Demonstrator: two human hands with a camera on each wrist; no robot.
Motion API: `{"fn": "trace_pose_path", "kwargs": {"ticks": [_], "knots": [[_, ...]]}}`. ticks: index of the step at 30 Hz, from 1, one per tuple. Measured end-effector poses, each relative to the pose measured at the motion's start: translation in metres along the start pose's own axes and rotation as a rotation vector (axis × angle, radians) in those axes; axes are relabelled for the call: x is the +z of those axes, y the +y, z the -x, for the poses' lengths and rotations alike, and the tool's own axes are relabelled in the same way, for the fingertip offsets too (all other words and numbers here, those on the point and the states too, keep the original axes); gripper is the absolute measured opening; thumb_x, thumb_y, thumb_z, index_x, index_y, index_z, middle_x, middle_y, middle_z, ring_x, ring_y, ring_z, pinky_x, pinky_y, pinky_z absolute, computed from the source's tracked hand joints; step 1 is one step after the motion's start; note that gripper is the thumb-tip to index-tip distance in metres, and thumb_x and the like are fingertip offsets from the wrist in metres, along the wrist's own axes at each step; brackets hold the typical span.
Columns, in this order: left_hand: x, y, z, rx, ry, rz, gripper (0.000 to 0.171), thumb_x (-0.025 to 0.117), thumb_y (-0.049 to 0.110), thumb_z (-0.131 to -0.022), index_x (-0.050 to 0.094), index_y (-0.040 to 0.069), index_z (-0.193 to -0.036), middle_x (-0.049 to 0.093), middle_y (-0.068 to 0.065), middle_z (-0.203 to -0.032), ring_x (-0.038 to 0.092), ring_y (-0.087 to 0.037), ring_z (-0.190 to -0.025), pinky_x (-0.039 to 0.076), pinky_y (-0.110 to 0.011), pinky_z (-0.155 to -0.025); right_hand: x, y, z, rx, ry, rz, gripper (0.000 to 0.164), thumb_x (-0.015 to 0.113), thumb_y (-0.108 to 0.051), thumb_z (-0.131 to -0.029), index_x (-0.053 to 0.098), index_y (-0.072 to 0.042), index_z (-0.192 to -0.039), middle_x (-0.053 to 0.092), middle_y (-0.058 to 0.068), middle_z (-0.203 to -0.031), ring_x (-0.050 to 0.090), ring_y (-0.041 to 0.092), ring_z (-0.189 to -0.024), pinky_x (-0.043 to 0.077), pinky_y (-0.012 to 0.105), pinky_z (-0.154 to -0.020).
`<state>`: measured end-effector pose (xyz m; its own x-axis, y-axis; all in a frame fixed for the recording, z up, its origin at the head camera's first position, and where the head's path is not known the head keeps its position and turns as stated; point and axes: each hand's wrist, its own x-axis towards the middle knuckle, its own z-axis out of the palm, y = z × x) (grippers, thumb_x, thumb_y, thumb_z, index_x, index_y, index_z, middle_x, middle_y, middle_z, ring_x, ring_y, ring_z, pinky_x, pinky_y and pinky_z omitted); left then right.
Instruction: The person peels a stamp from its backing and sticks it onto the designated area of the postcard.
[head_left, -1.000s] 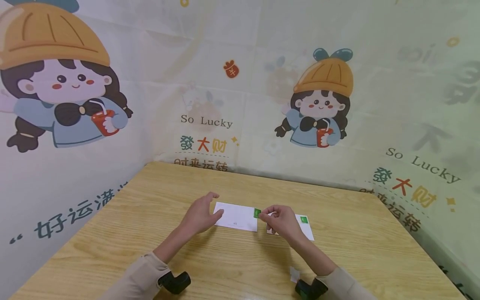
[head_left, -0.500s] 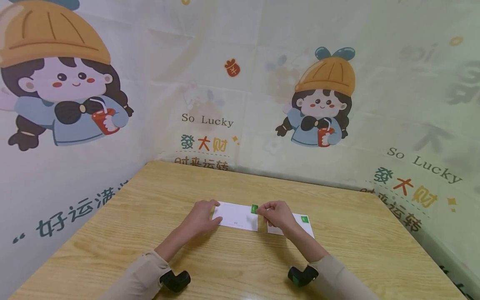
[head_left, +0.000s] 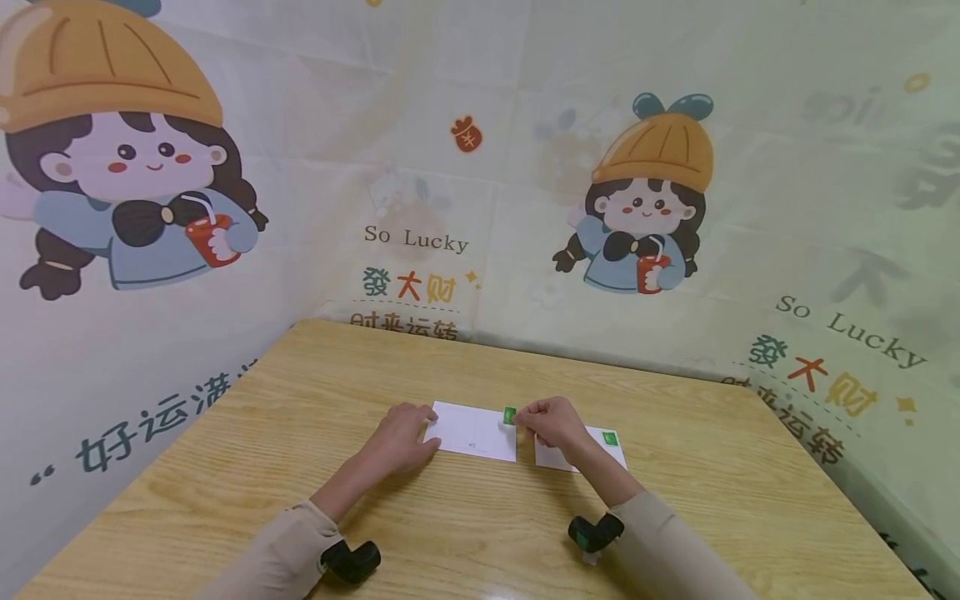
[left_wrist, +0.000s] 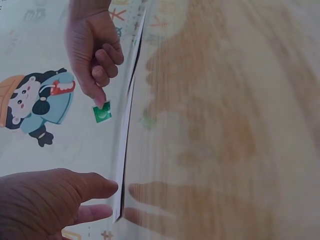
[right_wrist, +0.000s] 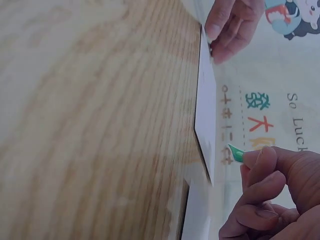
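A white envelope (head_left: 472,432) with small print near its lower edge lies flat on the table. My left hand (head_left: 402,437) rests at its left end, with straight thumb and fingertip on the edge. Between thumb and forefinger of my right hand (head_left: 558,423) is a small green stamp (head_left: 510,415), at the envelope's upper right corner. From the left wrist view, that stamp (left_wrist: 102,112) hangs a little apart from the envelope. Partly behind the right hand lies a second white envelope (head_left: 611,455), bearing another green stamp (head_left: 610,438) at its upper right corner.
The wooden table (head_left: 300,517) runs back to a printed cloth wall (head_left: 510,283). Black wrist cameras (head_left: 596,532) stick out from both sleeves. A small pale scrap (head_left: 590,559) shows under the right wrist.
My left hand has come down onto the envelope's left end. The right hand, pinching the stamp, has shifted slightly left and away from me over the envelope's corner.
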<state>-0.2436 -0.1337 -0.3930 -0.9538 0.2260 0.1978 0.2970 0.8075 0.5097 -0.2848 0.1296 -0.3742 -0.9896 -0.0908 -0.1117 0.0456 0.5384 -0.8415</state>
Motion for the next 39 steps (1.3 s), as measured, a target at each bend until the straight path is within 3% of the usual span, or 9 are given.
{"fn": "trace_pose_path", "kwargs": {"ticks": [7,16,26,39], "knots": [[0.001,-0.004,-0.001,0.031,0.008,-0.042,0.027,0.078,0.013,-0.089,0.07,-0.002,-0.11,0.069,-0.019,-0.113,0.057,-0.041,-0.118,0.042,-0.055,-0.104,0.002,0.002,-0.008,0.012,-0.024,0.005,0.015,0.074,-0.017,-0.092,0.076,-0.002,-0.091,0.058,0.0,-0.061,0.035,0.01,-0.049,0.025,0.024,-0.048],[0.001,-0.004,0.0,0.017,-0.008,-0.036,0.028,0.077,0.013,-0.089,0.07,-0.002,-0.112,0.068,-0.02,-0.117,0.056,-0.042,-0.12,0.042,-0.056,-0.104,0.006,0.007,-0.014,0.012,-0.033,0.029,0.017,0.075,-0.016,-0.091,0.074,-0.004,-0.079,0.055,-0.002,-0.058,0.033,0.01,-0.049,0.023,0.024,-0.047],[0.0,-0.002,-0.001,-0.01,-0.019,-0.027,0.03,0.077,0.015,-0.09,0.07,-0.001,-0.114,0.066,-0.02,-0.12,0.055,-0.04,-0.121,0.042,-0.055,-0.104,0.007,0.009,-0.02,0.007,0.009,0.118,0.023,0.076,-0.017,-0.09,0.07,-0.006,-0.07,0.055,-0.002,-0.057,0.037,0.011,-0.05,0.026,0.024,-0.048],[0.0,-0.002,0.0,-0.017,-0.019,-0.029,0.029,0.078,0.014,-0.09,0.07,0.0,-0.114,0.066,-0.019,-0.119,0.055,-0.039,-0.12,0.043,-0.055,-0.103,0.012,0.011,-0.021,-0.028,0.037,0.149,0.026,0.076,-0.014,-0.088,0.067,-0.006,-0.065,0.056,-0.002,-0.056,0.04,0.011,-0.051,0.029,0.025,-0.05]]}}
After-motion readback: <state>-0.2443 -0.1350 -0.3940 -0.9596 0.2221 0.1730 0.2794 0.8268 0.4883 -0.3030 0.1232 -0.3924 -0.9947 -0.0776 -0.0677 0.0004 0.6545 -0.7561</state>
